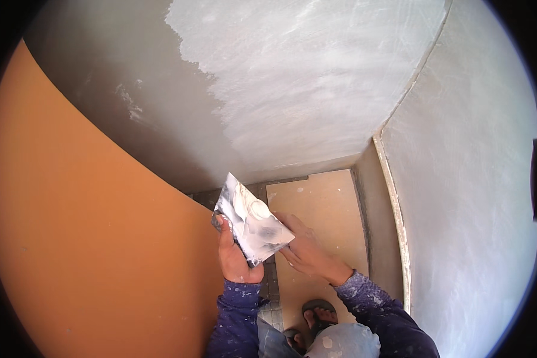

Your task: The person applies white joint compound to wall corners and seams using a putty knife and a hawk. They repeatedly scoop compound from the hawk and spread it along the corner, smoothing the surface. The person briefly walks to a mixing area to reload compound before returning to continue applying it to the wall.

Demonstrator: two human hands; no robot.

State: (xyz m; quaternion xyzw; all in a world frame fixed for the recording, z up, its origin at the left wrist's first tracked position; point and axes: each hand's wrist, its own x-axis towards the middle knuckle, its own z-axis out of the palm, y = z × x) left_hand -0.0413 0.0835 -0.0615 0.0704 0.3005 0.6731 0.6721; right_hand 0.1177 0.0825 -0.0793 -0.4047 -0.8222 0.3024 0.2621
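Observation:
In front of me is a flat, four-cornered metal plastering blade [267, 237], tilted and smeared with white putty [258, 209]. The putty lies in a thick, curled dollop near its upper right edge, with thinner grey-white streaks below. My left hand [234, 256] holds it at the lower left, thumb along the putty-caked edge. My right hand [310, 253] grips it at the right corner, its fingertips partly hidden behind the metal. A faint slanting line crosses the face; I cannot tell whether two blades overlap there.
White skim coat [316, 77] covers much of the facing wall; bare grey plaster [131, 89] shows at its left. An orange panel [101, 221] stands close on my left. A pale wall [471, 179] and narrow ledge [397, 209] rise at right. My sandalled feet [321, 316] are on a tan floor board [322, 203].

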